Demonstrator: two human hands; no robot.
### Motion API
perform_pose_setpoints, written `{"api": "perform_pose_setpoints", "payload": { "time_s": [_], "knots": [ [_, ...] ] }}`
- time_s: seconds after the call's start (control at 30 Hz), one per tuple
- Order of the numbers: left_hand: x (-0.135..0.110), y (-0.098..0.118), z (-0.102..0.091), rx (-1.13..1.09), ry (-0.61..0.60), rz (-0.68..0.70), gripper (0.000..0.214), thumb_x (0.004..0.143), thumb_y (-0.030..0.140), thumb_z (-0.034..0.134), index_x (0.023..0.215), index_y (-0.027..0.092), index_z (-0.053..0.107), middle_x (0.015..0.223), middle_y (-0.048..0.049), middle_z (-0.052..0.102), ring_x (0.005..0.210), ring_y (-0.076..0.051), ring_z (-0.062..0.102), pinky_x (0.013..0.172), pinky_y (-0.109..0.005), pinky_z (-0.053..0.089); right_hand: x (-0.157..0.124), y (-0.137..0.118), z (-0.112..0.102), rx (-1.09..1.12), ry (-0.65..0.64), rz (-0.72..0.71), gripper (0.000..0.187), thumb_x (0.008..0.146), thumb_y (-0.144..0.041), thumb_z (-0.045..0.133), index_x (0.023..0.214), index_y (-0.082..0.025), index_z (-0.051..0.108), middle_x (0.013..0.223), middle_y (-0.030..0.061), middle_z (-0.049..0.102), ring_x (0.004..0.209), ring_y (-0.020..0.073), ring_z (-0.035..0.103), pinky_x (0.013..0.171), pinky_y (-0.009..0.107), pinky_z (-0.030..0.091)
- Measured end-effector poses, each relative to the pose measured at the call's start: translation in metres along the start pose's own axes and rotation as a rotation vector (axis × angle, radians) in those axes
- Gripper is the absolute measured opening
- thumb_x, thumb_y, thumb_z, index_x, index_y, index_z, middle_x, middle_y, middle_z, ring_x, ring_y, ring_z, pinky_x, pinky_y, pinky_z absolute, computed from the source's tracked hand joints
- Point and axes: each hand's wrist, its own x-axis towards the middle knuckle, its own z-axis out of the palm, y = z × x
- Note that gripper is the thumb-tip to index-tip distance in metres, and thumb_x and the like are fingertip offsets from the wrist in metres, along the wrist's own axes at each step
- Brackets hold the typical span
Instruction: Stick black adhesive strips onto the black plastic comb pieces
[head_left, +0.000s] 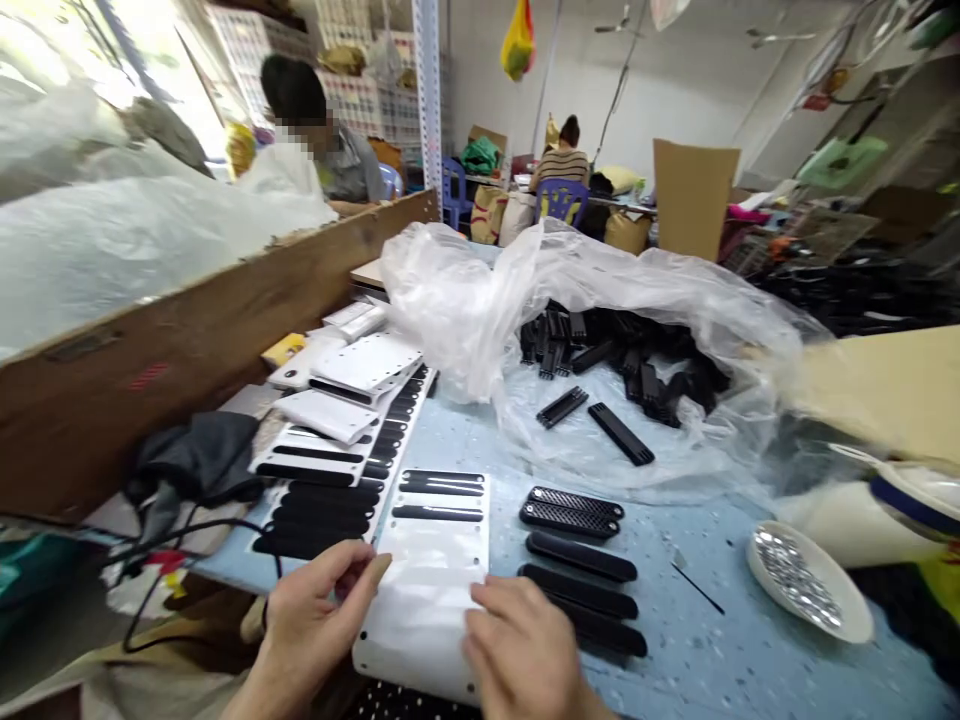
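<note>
A white backing sheet (431,600) with a few black strip stickers at its far end lies in front of me. My left hand (319,610) is at its left edge, thumb and forefinger pinched; what lies between them, if anything, is hidden. At the right edge, my right hand (525,645) has its curled fingers gripping the sheet. Just right of it are several plain black strips (581,557), side by side. Beyond those strips are two textured black handle-like pieces (574,508) with small round metal spots near one end.
Stacked sticker sheets (367,360) lie at left by a wooden board (187,320). A clear plastic bag (465,300) spills black pieces (620,433). At right are a bowl of small silvery parts (799,580) and a thin black stick (701,590). Two people sit farther back.
</note>
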Motion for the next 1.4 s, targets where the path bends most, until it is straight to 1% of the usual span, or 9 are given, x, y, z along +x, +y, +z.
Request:
{"api": "perform_pose_setpoints", "payload": {
  "time_s": [0.17, 0.3, 0.43, 0.53, 0.67, 0.83, 1.07, 1.23, 1.4],
  "knots": [
    [-0.045, -0.035, -0.019, -0.054, -0.031, -0.263, 0.036, 0.082, 0.045, 0.063, 0.059, 0.018, 0.066, 0.051, 0.0024, 0.058, 0.049, -0.014, 0.055, 0.049, -0.019, 0.043, 0.001, -0.015, 0.091, -0.119, -0.11, 0.138, 0.032, 0.082, -0.021, 0.061, 0.112, -0.012, 0.063, 0.121, 0.0186, 0.066, 0.118, 0.0413, 0.056, 0.09, 0.056, 0.048],
    [-0.062, -0.029, -0.008, -0.391, -0.208, -0.493, 0.033, 0.07, 0.046, 0.076, 0.061, 0.015, 0.07, 0.057, -0.0014, 0.065, 0.055, -0.016, 0.057, 0.052, -0.021, 0.043, -0.044, -0.011, 0.111, -0.126, -0.017, -0.057, 0.025, 0.08, -0.038, 0.064, 0.093, -0.016, 0.067, 0.105, 0.0158, 0.074, 0.1, 0.0386, 0.066, 0.072, 0.045, 0.051],
    [-0.072, -0.009, 0.006, -0.978, -0.215, -0.788, 0.035, 0.064, 0.044, 0.083, 0.072, 0.012, 0.071, 0.062, -0.0034, 0.068, 0.055, -0.014, 0.056, 0.053, -0.022, 0.043, -0.065, -0.012, 0.082, -0.03, -0.074, -0.199, 0.014, 0.081, -0.035, 0.065, 0.08, -0.021, 0.067, 0.086, 0.0089, 0.077, 0.079, 0.0316, 0.07, 0.056, 0.036, 0.05],
    [-0.078, 0.007, 0.008, -1.151, -0.166, -0.881, 0.033, 0.061, 0.038, 0.087, 0.07, 0.012, 0.07, 0.06, -0.0021, 0.066, 0.05, -0.011, 0.053, 0.051, -0.02, 0.04, -0.045, -0.016, 0.056, 0.092, -0.063, -0.104, 0.018, 0.082, -0.021, 0.063, 0.099, -0.02, 0.068, 0.086, 0.0077, 0.075, 0.078, 0.0267, 0.07, 0.063, 0.037, 0.055],
    [-0.077, 0.025, 0.0, -1.178, -0.226, -0.798, 0.03, 0.066, 0.037, 0.084, 0.081, 0.013, 0.074, 0.065, -0.0023, 0.068, 0.057, -0.012, 0.057, 0.056, -0.02, 0.041, -0.01, -0.023, 0.05, 0.229, 0.019, 0.116, 0.032, 0.082, -0.022, 0.067, 0.114, -0.019, 0.067, 0.109, 0.0135, 0.072, 0.102, 0.0316, 0.066, 0.087, 0.048, 0.054],
    [-0.057, 0.041, -0.004, -1.113, -0.277, -0.653, 0.027, 0.068, 0.038, 0.081, 0.069, 0.012, 0.073, 0.059, 0.0, 0.061, 0.053, -0.009, 0.047, 0.052, -0.018, 0.034, 0.005, -0.027, 0.056, 0.663, -0.019, 0.388, 0.021, 0.082, -0.027, 0.068, 0.101, -0.022, 0.077, 0.093, 0.0093, 0.077, 0.085, 0.0249, 0.071, 0.078, 0.038, 0.056],
    [-0.037, 0.053, -0.005, -1.141, -0.381, -0.607, 0.022, 0.068, 0.034, 0.08, 0.066, 0.013, 0.074, 0.06, -0.0006, 0.06, 0.055, -0.01, 0.049, 0.055, -0.02, 0.036, 0.015, -0.026, 0.036, 1.114, -0.076, 0.827, 0.022, 0.071, -0.04, 0.08, 0.083, -0.021, 0.081, 0.081, 0.0059, 0.075, 0.076, 0.0225, 0.068, 0.071, 0.031, 0.053],
    [-0.035, 0.043, 0.008, -1.22, -0.392, -0.718, 0.025, 0.066, 0.036, 0.082, 0.074, 0.013, 0.074, 0.066, -0.004, 0.069, 0.056, -0.012, 0.057, 0.057, -0.021, 0.041, 0.025, -0.012, 0.02, 1.15, 0.129, 0.921, 0.026, 0.079, -0.043, 0.075, 0.082, -0.017, 0.077, 0.077, 0.0075, 0.075, 0.075, 0.0214, 0.068, 0.072, 0.032, 0.054],
    [-0.043, 0.022, 0.035, -0.931, -0.329, -0.653, 0.039, 0.072, 0.049, 0.076, 0.091, 0.016, 0.073, 0.067, -0.0036, 0.072, 0.06, -0.018, 0.064, 0.057, -0.025, 0.049, 0.035, 0.012, -0.043, 0.976, 0.441, 0.801, 0.018, 0.076, -0.034, 0.079, 0.084, -0.019, 0.073, 0.076, 0.0068, 0.075, 0.07, 0.0192, 0.069, 0.068, 0.03, 0.057]
  ]
}}
